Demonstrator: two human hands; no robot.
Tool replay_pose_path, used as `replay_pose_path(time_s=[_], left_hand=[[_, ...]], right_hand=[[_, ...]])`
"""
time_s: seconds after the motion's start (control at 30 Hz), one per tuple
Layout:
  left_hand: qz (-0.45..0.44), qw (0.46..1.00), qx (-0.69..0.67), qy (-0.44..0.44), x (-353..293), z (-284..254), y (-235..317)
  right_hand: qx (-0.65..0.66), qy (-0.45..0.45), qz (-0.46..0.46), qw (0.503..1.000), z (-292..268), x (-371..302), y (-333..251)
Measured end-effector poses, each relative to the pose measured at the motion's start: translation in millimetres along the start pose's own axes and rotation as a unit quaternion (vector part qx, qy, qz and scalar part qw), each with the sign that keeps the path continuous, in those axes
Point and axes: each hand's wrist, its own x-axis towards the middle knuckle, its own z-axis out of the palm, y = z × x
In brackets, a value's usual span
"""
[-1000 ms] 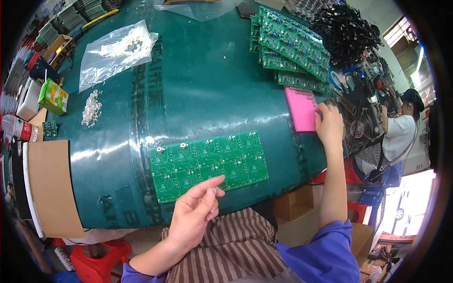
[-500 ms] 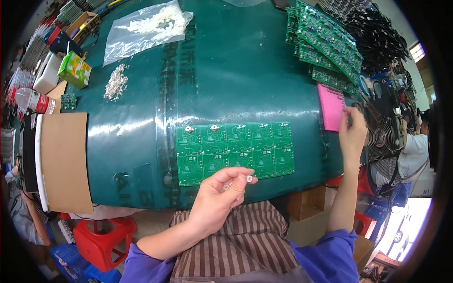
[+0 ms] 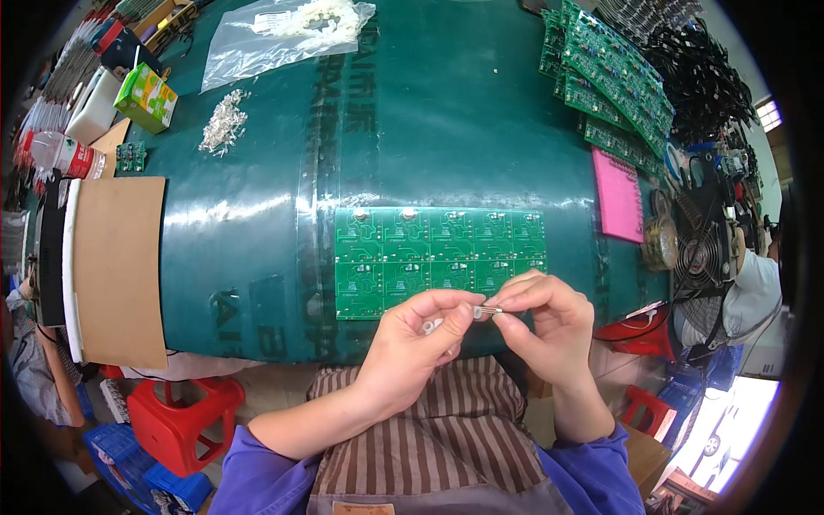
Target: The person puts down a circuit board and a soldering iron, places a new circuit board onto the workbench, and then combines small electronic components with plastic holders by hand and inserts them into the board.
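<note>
My left hand (image 3: 403,348) pinches a small white plastic sleeve (image 3: 479,313) between thumb and forefinger. A few more white sleeves (image 3: 432,325) sit in its curled fingers. My right hand (image 3: 556,324) meets it from the right, its fingertips closed on a small part with thin metal leads (image 3: 493,310). The leads are at the sleeve's end; whether they are inside it I cannot tell. Just beyond and partly beneath both hands lies a green circuit board panel (image 3: 408,275) of repeated sections. Two small round parts (image 3: 408,214) stand on its far edge, toward the left.
A bag of white plastic parts (image 3: 283,39) lies far left, with a pile of small pale pieces (image 3: 225,124) nearer. Stacked populated circuit boards (image 3: 614,81), a pink notebook (image 3: 618,196), a tape roll (image 3: 659,243) and a fan (image 3: 699,257) are on the right. Cardboard (image 3: 120,270) lies left.
My right hand has come from beside the pink notebook to my left hand, now pinching a leaded part. My left hand still holds the white sleeve. The whole view has shifted slightly.
</note>
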Motion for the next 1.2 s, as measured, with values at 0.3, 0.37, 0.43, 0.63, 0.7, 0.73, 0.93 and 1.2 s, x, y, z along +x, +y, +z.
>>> replay_pose_path(time_s=[0.3, 0.37, 0.43, 0.63, 0.7, 0.73, 0.93, 1.2], left_hand=[[0.020, 1.000, -0.011, 0.013, 1.2, -0.6, -0.6], [0.022, 1.000, -0.014, 0.016, 1.5, 0.3, -0.8], [0.024, 0.999, -0.016, 0.019, 1.4, 0.9, -0.4], [0.027, 0.999, -0.021, 0.029, 1.6, 3.4, 0.2], [0.025, 0.999, -0.023, 0.023, 1.4, 1.7, -1.3], [0.025, 0.999, -0.023, 0.023, 1.1, 1.2, -2.1], [0.018, 0.999, -0.032, 0.025, -2.2, 4.5, 3.3], [0.004, 0.997, -0.077, 0.010, 0.0, -1.4, 2.8]], right_hand=[[-0.124, -0.005, -0.059, 0.990, 2.6, 2.7, -3.7], [-0.131, -0.003, -0.055, 0.990, 3.3, 3.8, -5.2], [-0.195, -0.020, -0.084, 0.977, 3.5, 6.4, -9.9], [-0.231, -0.019, -0.092, 0.968, 4.5, 4.4, -14.2], [-0.229, -0.020, -0.086, 0.969, 5.2, 5.5, -13.9], [-0.229, -0.019, -0.079, 0.970, 5.2, 6.1, -14.2], [-0.216, -0.033, -0.096, 0.971, 2.9, 8.5, -8.6], [-0.234, 0.001, -0.117, 0.965, -0.6, 47.2, -2.8]])
